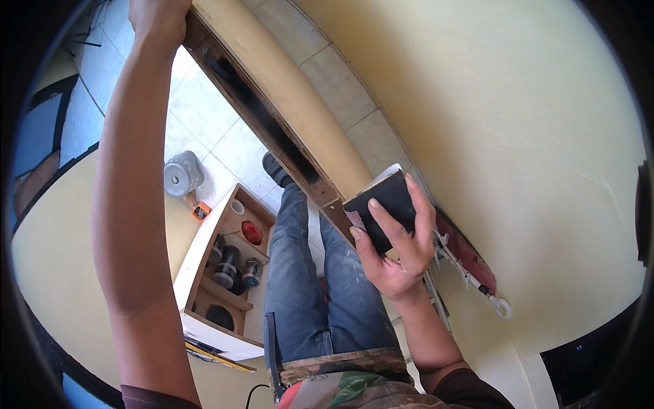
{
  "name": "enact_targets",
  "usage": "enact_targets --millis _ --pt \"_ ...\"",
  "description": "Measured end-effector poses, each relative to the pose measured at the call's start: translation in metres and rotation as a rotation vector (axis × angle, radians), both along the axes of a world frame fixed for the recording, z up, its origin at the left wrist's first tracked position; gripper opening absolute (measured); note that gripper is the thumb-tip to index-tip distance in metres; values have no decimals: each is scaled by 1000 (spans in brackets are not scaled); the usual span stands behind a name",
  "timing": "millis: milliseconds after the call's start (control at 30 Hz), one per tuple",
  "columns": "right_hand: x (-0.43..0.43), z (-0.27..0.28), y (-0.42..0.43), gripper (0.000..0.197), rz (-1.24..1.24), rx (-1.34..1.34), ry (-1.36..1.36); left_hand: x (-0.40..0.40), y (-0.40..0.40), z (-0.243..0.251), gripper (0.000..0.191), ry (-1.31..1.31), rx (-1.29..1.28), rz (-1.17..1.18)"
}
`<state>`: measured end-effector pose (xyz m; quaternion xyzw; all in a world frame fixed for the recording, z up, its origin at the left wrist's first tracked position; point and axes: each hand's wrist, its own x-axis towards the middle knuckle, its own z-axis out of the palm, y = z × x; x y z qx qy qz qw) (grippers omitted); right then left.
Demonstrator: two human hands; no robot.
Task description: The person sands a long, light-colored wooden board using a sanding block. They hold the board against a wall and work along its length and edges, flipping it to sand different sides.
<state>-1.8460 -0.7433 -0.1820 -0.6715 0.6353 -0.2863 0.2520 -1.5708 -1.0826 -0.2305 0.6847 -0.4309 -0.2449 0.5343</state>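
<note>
My right hand (401,250) holds a small block wrapped in black sandpaper (391,207), with the thumb and fingers spread over its dark face. A lighter folded edge shows along its top. The block is at the lower end of a long wooden panel or box section (276,82), which has a smooth yellowish face and a brown side with a long dark slot. At the top edge of the view, my left hand (161,18) is at the panel's upper end; its fingers are cut off or hidden, so its grip cannot be told.
A wooden compartment box (258,204) with jars and round items stands left of my legs. Beyond it are a grey plastic stool (184,174) and an orange container (201,211) on the tiled floor. A white rod with a ring end (502,308) is by the yellow wall at right.
</note>
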Motion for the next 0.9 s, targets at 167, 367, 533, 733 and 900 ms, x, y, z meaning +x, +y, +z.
enact_targets --millis 167,367,533,733,900 --pt "-6 -2 -1 45 15 -29 47 -1 4 -3 58 -19 -9 14" --pt "-13 -1 -1 44 7 10 49 -5 8 5 56 -4 -8 -20" --pt "-5 -5 -6 42 -13 -12 13 -6 5 10 55 19 27 1" --pt "-3 1 -5 40 -15 17 29 -1 5 5 54 -52 22 30" --pt "8 1 -14 41 -39 17 10 0 14 11 57 23 43 -36"
